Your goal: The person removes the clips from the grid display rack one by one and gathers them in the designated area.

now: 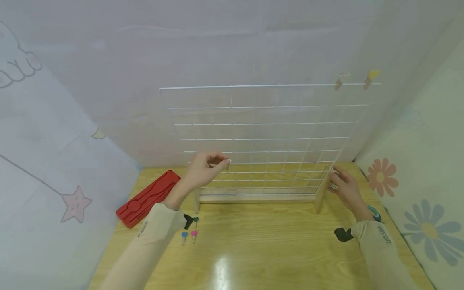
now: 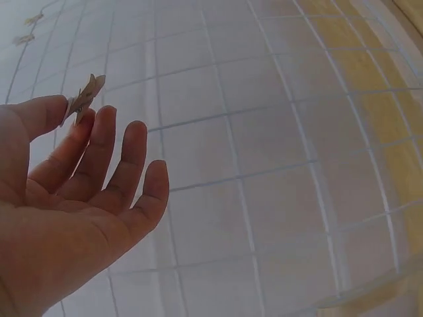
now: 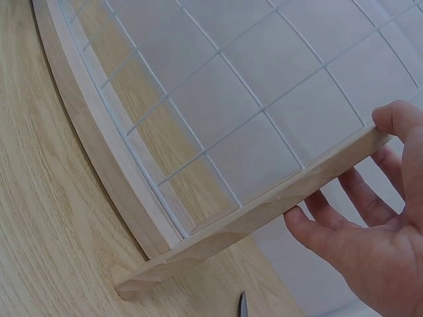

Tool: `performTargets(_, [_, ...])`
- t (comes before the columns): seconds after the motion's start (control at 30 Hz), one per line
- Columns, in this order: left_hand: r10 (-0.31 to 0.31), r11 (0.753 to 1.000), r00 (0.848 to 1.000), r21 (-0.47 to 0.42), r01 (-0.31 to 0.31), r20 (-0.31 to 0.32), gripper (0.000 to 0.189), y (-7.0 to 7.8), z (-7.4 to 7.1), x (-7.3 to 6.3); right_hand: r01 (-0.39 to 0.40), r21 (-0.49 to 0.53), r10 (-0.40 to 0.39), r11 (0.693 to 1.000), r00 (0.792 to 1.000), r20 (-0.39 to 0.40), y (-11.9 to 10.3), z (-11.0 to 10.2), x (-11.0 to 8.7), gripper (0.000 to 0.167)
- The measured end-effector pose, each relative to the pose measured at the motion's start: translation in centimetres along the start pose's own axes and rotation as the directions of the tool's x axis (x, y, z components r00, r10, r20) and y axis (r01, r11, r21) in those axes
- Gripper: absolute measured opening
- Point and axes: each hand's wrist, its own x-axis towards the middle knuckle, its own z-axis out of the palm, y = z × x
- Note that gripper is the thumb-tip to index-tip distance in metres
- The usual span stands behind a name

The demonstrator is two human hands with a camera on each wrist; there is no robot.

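Between thumb and forefinger my left hand (image 1: 204, 169) pinches a small wooden clothespin (image 2: 86, 96); its pale tip shows in the head view. This hand is in front of the white wire grid (image 1: 253, 139), its other fingers loosely bent. My right hand (image 1: 346, 188) grips the wooden side post (image 3: 264, 206) of the grid's stand, thumb on one side and fingers on the other. On the grid's top wire, at the right, sit a clothespin with a white heart (image 1: 343, 77) and one with a yellow heart (image 1: 373, 75).
Left of the stand lies a red molded tray (image 1: 148, 199). Clothespins with a blue heart (image 1: 184, 234), a pink heart (image 1: 194, 233) and a green top (image 1: 196, 219) lie near the left forearm. A teal and dark rounded object (image 1: 375, 213) is partly hidden behind the right wrist.
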Motion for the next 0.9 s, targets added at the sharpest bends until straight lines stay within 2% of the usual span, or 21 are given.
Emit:
performTargets(0.33, [-0.104,0.993,0.994,0.055,0.102,0.019,0.027,-5.0,0.4,-3.9,-0.009,-0.003,0.009,1.0,1.0,-0.028,-0.4,0.3,-0.2,0.067])
performTargets(0.47, [-0.141,0.988,0.99,0.067,0.14,0.01,0.027,-6.6,0.4,-4.8,0.004,-0.007,-0.004,1.0,1.0,-0.03,-0.4,0.2,-0.2,0.066])
performTargets(0.67, [-0.223,0.972,0.974,0.07,0.224,-0.025,0.027,-8.9,0.3,-6.2,0.007,-0.017,-0.007,1.0,1.0,-0.007,-0.1,0.3,-0.1,0.067])
performTargets(0.9, [-0.27,0.959,0.963,0.082,0.271,-0.029,0.028,-11.3,-0.1,-7.8,0.003,-0.027,-0.004,1.0,1.0,-0.017,-0.1,0.0,0.0,0.068])
